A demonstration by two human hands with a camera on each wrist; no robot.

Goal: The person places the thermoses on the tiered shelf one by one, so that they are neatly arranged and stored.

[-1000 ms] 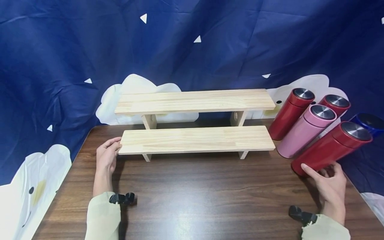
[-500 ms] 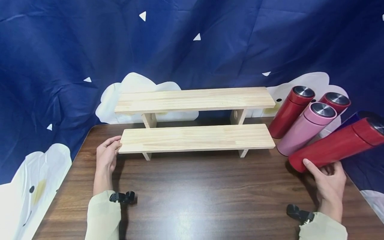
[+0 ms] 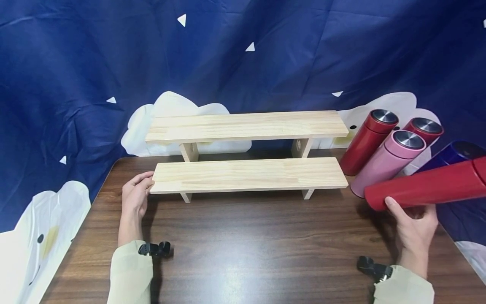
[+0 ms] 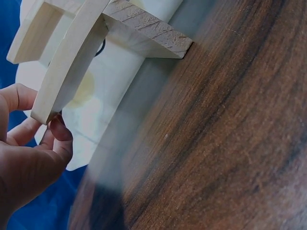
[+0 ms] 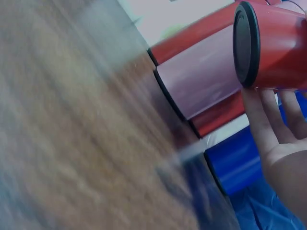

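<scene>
A two-tier wooden display rack (image 3: 248,175) stands on the table, and my left hand (image 3: 136,196) pinches the left end of its lower board. In the left wrist view, the fingertips (image 4: 61,132) lie against that board's end. My right hand (image 3: 415,230) grips a red thermos bottle (image 3: 425,184) near its base. It leans far over to the right, nearly level, and its top runs out of the head view. Seen from the right wrist, its black bottom (image 5: 246,45) is raised off the table.
Behind the held bottle stand a pink thermos (image 3: 385,169), a red thermos (image 3: 366,145), another red one (image 3: 424,130) and a blue one (image 3: 449,156), close together at the table's right. A blue curtain (image 3: 228,63) hangs behind the brown table (image 3: 243,240).
The red thermos in my right hand has tipped over further to the right, its base rising slightly. The right hand has shifted a little left. My left hand stays in place.
</scene>
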